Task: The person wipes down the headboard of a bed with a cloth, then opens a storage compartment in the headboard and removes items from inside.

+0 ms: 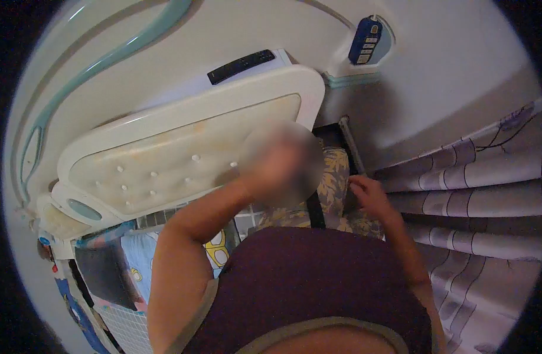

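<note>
My left hand [280,156] reaches forward in front of the padded headboard; a blur covers it, so its fingers and anything in them are hidden. Beside it lies a tan and grey leaf-patterned cloth item [335,177], with a dark strap [316,210] running along it. To the right of that cloth, my right hand [368,196] hangs with loosely bent fingers that hold nothing I can see. Whether its fingertips touch the cloth, I cannot tell.
Above the cream headboard [182,159] sits a black remote control [241,66]. A blue-cased remote [365,41] rests in a wall holder. Purple-grey curtains [460,206] hang at right. At lower left are a dark pillow [105,274] and a light blue patterned pillow [142,256].
</note>
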`<action>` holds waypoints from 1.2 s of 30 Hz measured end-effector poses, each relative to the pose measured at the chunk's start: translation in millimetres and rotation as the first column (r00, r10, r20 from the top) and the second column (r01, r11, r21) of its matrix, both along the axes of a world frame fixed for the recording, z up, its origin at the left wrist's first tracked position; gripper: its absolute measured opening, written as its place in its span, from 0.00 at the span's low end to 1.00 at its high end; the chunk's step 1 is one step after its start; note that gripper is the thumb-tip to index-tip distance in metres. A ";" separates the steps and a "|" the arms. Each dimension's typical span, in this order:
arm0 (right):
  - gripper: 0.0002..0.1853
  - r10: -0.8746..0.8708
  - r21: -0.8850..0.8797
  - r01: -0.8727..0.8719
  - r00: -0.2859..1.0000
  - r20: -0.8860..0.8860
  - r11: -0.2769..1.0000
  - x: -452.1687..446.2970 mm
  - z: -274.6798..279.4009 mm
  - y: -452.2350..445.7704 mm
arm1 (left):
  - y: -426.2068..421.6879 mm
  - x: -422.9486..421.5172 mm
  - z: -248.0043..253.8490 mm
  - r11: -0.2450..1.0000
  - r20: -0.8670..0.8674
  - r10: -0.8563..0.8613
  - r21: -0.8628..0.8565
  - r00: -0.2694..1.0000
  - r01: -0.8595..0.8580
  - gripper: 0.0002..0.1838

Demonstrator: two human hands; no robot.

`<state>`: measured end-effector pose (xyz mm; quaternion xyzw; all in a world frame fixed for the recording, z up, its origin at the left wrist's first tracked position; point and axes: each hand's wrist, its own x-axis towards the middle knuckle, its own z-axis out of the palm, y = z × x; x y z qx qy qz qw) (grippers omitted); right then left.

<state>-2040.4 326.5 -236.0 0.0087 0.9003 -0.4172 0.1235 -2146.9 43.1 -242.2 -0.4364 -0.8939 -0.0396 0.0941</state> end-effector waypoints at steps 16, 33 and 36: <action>0.16 -0.094 -0.137 0.084 0.994 -0.063 0.987 -7.9 -17.8 12.1 | -124.4 -17.5 89.0 0.873 -0.236 0.441 0.339 0.866 -0.352 0.24; 0.17 0.067 -0.064 -0.067 0.998 -0.009 0.996 -33.3 -5.5 -11.5 | -101.0 -10.5 91.8 0.863 -0.165 0.427 0.369 0.889 -0.346 0.25; 0.17 0.066 -0.050 -0.071 0.995 -0.081 0.996 -31.1 -4.5 -13.1 | -26.7 -30.0 91.7 0.909 -0.145 0.280 0.358 0.949 -0.213 0.21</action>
